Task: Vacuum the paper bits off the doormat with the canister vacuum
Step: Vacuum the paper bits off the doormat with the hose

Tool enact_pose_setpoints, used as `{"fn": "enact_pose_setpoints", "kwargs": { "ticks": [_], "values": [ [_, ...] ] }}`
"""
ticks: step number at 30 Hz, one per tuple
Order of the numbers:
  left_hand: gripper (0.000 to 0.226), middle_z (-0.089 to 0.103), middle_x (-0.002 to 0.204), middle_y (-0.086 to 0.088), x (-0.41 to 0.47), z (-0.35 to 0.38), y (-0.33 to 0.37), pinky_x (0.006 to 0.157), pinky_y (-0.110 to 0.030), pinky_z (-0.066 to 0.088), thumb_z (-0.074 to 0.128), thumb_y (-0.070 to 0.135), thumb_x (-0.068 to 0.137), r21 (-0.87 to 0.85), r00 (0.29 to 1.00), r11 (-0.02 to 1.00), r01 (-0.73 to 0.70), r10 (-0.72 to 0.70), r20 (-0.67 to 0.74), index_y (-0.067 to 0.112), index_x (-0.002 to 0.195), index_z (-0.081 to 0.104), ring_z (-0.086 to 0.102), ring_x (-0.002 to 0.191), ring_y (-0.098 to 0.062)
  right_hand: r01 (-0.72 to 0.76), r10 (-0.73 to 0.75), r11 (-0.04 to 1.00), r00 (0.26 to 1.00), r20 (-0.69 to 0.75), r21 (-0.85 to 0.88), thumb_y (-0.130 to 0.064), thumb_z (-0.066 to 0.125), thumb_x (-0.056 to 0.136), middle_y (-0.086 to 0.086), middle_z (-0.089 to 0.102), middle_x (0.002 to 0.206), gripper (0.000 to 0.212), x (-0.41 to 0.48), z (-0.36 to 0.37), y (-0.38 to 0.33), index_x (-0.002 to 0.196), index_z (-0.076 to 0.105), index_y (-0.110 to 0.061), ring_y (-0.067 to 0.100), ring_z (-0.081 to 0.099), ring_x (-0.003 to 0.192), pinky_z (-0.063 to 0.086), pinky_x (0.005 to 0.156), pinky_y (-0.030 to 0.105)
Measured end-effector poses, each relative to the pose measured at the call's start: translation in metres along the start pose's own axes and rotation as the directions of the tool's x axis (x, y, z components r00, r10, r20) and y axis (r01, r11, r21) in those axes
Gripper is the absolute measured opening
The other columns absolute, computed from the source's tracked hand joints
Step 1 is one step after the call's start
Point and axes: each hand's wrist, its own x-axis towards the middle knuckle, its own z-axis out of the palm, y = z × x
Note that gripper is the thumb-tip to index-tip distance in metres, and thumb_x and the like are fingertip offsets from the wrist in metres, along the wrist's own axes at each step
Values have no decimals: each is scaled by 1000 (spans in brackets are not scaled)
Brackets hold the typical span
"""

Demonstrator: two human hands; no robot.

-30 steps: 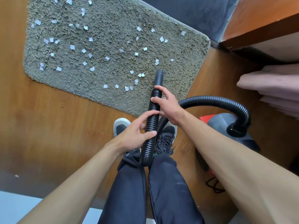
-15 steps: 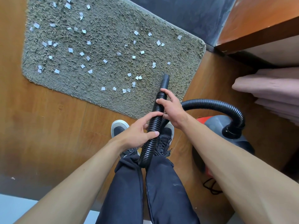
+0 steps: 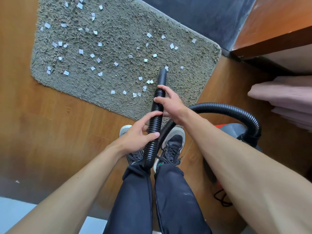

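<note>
Both hands on the hose (image 3: 156,119). Right hand (image 3: 170,103) wraps the ribbed part just behind the smooth nozzle (image 3: 162,76), fingers curled over the top. Left hand (image 3: 141,134) grips lower down, thumb across the ribs, fingers closed around the underside. Past the right fingertips the nozzle points onto the doormat (image 3: 118,102), near its right side.

Progress, judged: barely begun. Paper bits (image 3: 81,51) are scattered over nearly the whole mat. The closest cluster lies just left of the right fingers, and one bit sits touching or just beyond the nozzle tip. No cleared strip is evident.

Hard to make out:
- Nozzle mouth faces away; cannot tell if it touches the pile or hovers.
- Cannot tell if suction is on.
- Canister vacuum (image 3: 236,130), behind the right wrist, is mostly hidden by the forearm; only a grey and red body shows.
- Mat's far edge is cut off at the top of the view, so more bits may lie beyond.
</note>
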Motion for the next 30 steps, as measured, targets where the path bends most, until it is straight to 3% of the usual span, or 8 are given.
{"fn": "enact_pose_setpoints", "kwargs": {
  "ticks": [2,4,7,9,12,17,21,30],
  "values": [
    [60,61,94,-9,3,-5,3,68,-35,55,56,2,97,-1,1000,1000,9,-9,12,44,138,45,62,78,-27,-9,9,1000,1000,-2,-6,-4,57,91,5,62,108,50,3,3,-5,132,51,-31,17,65,84,56,64,34],
    [60,61,98,-15,7,-8,3,69,-49,45,58,6,97,20,1000,1000,12,-13,28,52,133,46,56,78,-33,-7,7,1000,1000,-9,-5,-4,56,91,4,62,108,49,3,1,-7,131,52,-31,16,64,84,54,61,32],
    [59,59,100,-17,11,-5,9,69,-51,48,57,6,98,23,999,1000,4,-5,41,52,134,46,57,78,-33,19,-18,999,999,-43,26,-5,57,92,3,62,104,48,1,-7,-7,132,51,-31,16,64,84,54,63,32],
    [58,61,102,-16,14,-2,13,69,-47,57,56,5,98,21,998,1000,-1,0,60,47,137,46,64,84,-30,26,-22,998,998,-65,57,-4,57,92,3,62,101,48,1,-13,-8,132,51,-30,16,64,84,55,63,32],
    [57,61,102,-10,19,3,17,61,-27,59,54,3,98,58,997,998,-13,9,79,39,141,43,64,86,-20,24,-19,998,997,-78,65,-4,56,92,2,62,99,48,2,-21,-7,133,51,-30,16,63,83,55,64,33],
    [58,62,100,3,27,8,20,62,-19,57,54,2,98,119,994,993,-23,10,107,36,143,41,65,87,-12,31,-10,988,991,-134,151,-3,56,92,6,62,109,49,2,-31,-1,133,53,-29,18,63,86,54,64,32],
    [59,63,103,9,35,13,26,77,-28,57,57,6,97,217,995,976,-31,9,104,43,140,42,66,91,-12,58,-22,979,983,-181,196,-3,55,92,4,61,103,49,1,-38,1,134,52,-28,17,61,83,54,65,32],
    [58,62,101,3,25,8,28,57,-11,49,58,5,96,196,994,980,-23,2,107,38,140,42,60,72,2,61,-46,990,991,-124,126,-3,53,93,7,61,104,50,0,-29,-4,136,51,-30,17,59,80,52,62,31]
  ]
}}
